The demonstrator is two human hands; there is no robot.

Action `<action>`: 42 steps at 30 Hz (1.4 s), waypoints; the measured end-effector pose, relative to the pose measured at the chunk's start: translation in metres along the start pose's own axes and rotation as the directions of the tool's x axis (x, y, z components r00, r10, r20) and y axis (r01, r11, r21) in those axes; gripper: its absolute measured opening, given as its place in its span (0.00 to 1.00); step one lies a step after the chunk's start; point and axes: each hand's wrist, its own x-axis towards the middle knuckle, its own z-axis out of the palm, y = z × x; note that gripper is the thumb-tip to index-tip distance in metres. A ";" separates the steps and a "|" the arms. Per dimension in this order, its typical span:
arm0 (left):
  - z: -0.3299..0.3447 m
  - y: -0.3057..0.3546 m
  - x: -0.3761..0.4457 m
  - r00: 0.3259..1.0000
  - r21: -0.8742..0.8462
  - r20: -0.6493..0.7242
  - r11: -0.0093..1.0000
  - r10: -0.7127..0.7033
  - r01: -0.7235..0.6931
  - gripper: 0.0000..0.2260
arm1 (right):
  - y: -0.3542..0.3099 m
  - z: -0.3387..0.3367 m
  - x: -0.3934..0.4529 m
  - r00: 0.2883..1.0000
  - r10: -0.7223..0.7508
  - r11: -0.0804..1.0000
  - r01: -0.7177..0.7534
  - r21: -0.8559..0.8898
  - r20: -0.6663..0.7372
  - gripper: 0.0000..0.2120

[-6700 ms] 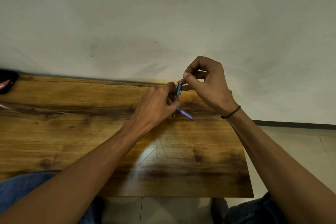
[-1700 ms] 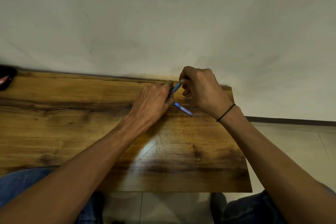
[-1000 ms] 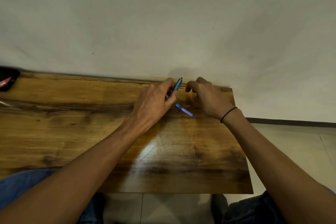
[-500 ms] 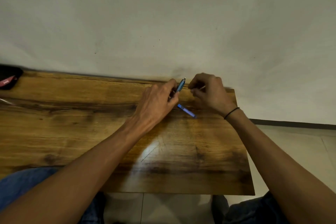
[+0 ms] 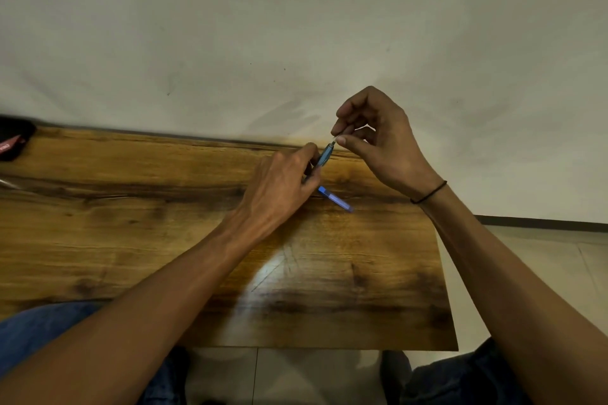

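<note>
My left hand (image 5: 279, 187) grips a translucent blue pen barrel (image 5: 325, 154) that points up and away over the far part of the wooden table (image 5: 131, 240). Above it, my right hand (image 5: 381, 145) pinches a small pale piece at the barrel's upper tip (image 5: 333, 142) between thumb and forefinger; what the piece is I cannot tell. A second blue pen part (image 5: 335, 199) lies flat on the table just right of my left hand, and neither hand touches it.
A pale wall runs along the table's far edge. A black object with a red label (image 5: 13, 141) sits at the far left corner. The table's right edge (image 5: 444, 273) drops to a tiled floor (image 5: 526, 256). My knees in blue jeans (image 5: 39, 329) are under the near edge.
My right hand rose from the table surface, picked up a small piece and brought it to the barrel's tip. The left hand kept its grip on the barrel throughout.
</note>
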 end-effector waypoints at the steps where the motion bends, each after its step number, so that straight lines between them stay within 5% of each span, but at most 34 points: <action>1: 0.000 0.000 0.000 1.000 0.002 0.003 1.000 -0.001 0.001 0.09 | 0.000 0.000 0.000 1.000 -0.001 1.000 0.001 -0.010 0.001 0.14; 26: 0.000 0.004 -0.001 0.999 0.050 0.042 0.999 -0.001 -0.001 0.08 | -0.002 -0.003 -0.001 0.995 0.033 0.980 -0.015 -0.197 0.092 0.12; 38: -0.001 0.009 -0.004 0.999 0.036 0.003 0.998 0.052 -0.052 0.06 | -0.001 -0.010 0.000 0.994 0.099 0.994 -0.097 -0.041 0.052 0.12; 42: -0.008 0.009 0.001 0.999 -0.112 -0.047 0.993 0.014 -0.019 0.06 | 0.000 0.001 -0.001 0.995 0.096 0.992 -0.097 0.077 0.016 0.08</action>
